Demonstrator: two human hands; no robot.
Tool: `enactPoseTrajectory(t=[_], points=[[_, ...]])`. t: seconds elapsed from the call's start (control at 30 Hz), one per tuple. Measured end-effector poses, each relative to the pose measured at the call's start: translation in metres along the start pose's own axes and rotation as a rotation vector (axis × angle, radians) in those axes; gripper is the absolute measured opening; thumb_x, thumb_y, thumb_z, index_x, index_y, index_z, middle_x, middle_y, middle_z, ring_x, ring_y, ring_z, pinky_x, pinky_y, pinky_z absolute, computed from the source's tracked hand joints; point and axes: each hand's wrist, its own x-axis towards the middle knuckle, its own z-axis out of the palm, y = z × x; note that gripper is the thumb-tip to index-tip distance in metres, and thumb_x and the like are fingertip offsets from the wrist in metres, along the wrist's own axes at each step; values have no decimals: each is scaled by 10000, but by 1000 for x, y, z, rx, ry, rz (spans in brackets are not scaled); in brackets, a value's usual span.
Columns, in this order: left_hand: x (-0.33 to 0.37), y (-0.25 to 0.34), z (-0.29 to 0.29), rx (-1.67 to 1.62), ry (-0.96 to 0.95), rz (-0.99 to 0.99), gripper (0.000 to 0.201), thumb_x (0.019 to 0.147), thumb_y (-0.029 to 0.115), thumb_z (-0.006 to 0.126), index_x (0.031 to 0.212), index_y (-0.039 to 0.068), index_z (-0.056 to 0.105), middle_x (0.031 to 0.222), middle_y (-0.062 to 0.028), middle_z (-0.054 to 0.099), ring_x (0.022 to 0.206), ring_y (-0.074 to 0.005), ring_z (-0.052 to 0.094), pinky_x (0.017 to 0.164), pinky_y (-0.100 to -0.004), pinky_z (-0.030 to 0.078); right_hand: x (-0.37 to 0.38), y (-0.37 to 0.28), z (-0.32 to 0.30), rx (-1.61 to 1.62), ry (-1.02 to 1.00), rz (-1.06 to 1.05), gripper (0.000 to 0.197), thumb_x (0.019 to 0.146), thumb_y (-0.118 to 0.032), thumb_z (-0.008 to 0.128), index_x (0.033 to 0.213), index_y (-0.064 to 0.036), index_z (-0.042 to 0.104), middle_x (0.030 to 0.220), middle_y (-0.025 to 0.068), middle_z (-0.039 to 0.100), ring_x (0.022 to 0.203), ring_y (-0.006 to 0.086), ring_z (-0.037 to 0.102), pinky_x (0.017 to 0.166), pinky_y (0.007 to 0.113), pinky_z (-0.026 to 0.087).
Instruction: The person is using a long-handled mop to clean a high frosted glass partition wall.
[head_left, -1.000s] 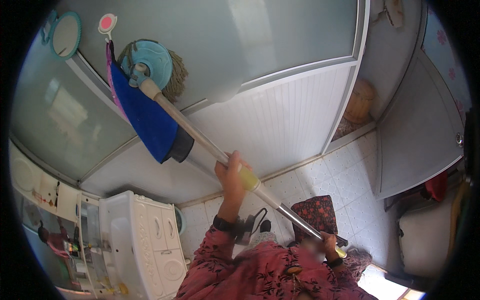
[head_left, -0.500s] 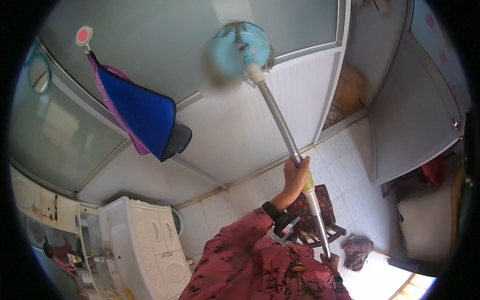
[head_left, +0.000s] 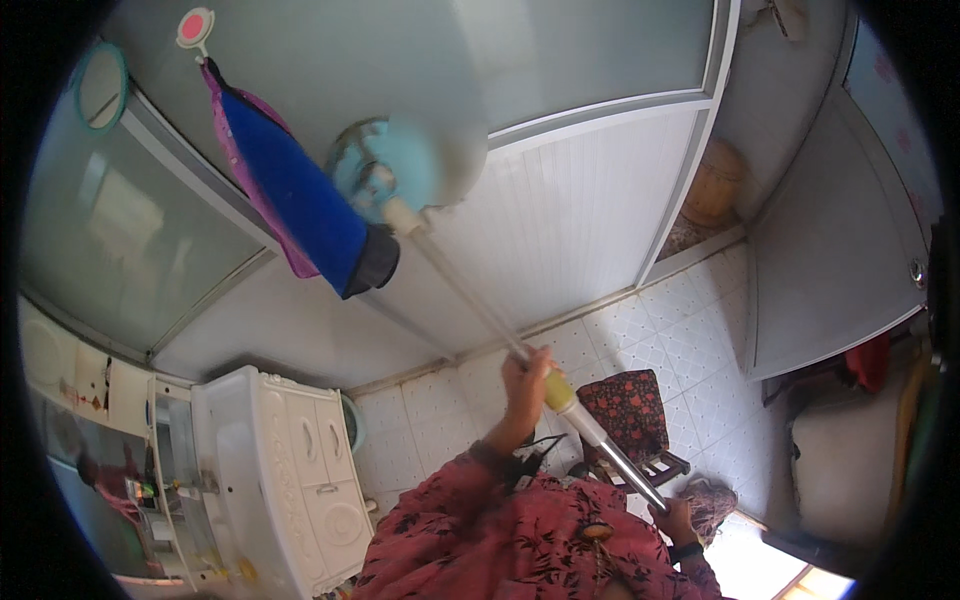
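Observation:
A flat mop with a round turquoise head (head_left: pixel 397 165) leans up against the frosted partition (head_left: pixel 570 60), its head at the partition's middle rail. My left hand (head_left: pixel 524 390) is wrapped around the pole just above a yellow-green collar (head_left: pixel 559 391). Lower down, my right hand (head_left: pixel 678 521) grips the metal end of the pole (head_left: pixel 625 465). Just left of the mop head hangs a blue cloth (head_left: pixel 290 190) with a pink-purple cloth behind it, both from a round hook (head_left: pixel 195 30). Part of the mop head is blurred.
A white washbasin cabinet (head_left: pixel 310 450) stands at lower left beside a mirror (head_left: pixel 80 470). Close to my right hand are a chair with a dark floral seat (head_left: pixel 628 410) and a stringy mop head (head_left: pixel 712 505). A grey door (head_left: pixel 840 230) stands open at right.
The mop head has swung left and slightly down along the partition, toward the hanging cloths. My left hand has moved left and lower with the pole; both hands keep their grip.

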Motion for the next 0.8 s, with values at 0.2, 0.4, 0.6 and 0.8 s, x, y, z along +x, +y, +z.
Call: enactPoseTrajectory(t=[0.2, 0.4, 0.6, 0.8], points=[[12, 36, -42, 8, 150, 95, 156, 766, 148, 514, 673, 55, 429, 524, -75, 500, 421, -165, 494, 410, -274, 410, 43, -44, -21, -108, -3, -177, 216, 623, -303, 632, 669, -96, 590, 571, 136, 546, 573, 314, 555, 502, 396, 427], [5, 8, -28, 13, 153, 61, 139, 772, 128, 519, 698, 59, 423, 524, -77, 492, 408, -158, 471, 395, -274, 401, 8, -23, -1, -121, 135, -95, 221, 606, -298, 643, 592, -95, 557, 527, 126, 525, 538, 321, 540, 473, 404, 411], [-13, -38, 37, 9, -92, -72, 202, 745, 177, 580, 711, 51, 426, 573, -56, 479, 455, -139, 491, 415, -265, 418, -51, 2, 27, 80, 221, 78, 257, 628, -295, 644, 558, -61, 564, 473, 122, 510, 452, 298, 525, 430, 373, 394], [-2, -67, 123, 331, -454, 95, 219, 780, 225, 559, 755, 46, 434, 630, -13, 469, 562, -84, 446, 512, -234, 382, -71, -6, 42, 399, 280, 257, 347, 650, -251, 631, 489, 15, 477, 384, 65, 400, 385, 84, 383, 364, 315, 312]])
